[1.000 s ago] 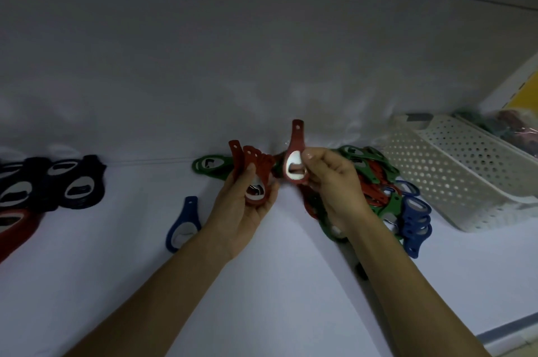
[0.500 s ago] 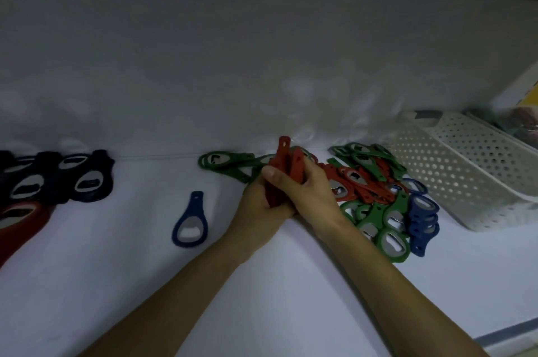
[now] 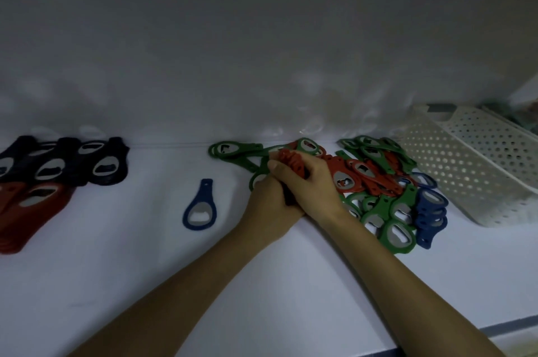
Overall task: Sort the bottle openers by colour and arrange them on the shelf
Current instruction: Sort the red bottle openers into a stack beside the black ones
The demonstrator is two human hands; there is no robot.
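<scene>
Starting far left of the lone blue loop-headed plastic bottle opener, which lies flat on the white shelf board: a row of black plastic openers along the back wall, with a stack of red plastic openers just in front of it. Right of the lone blue opener, at the back, lie a few green plastic openers.

Next right is the left hand, tucked under the other; its fingers are hidden, so I cannot tell its grip. The right hand lies over it, fingers curled close together and thumb wrapped round a bundle of red openers, low over the board.

Further right of the lone blue opener sits a mixed red-and-green heap, then a small blue stack touching its right edge. Farthest right is the white perforated plastic basket.
</scene>
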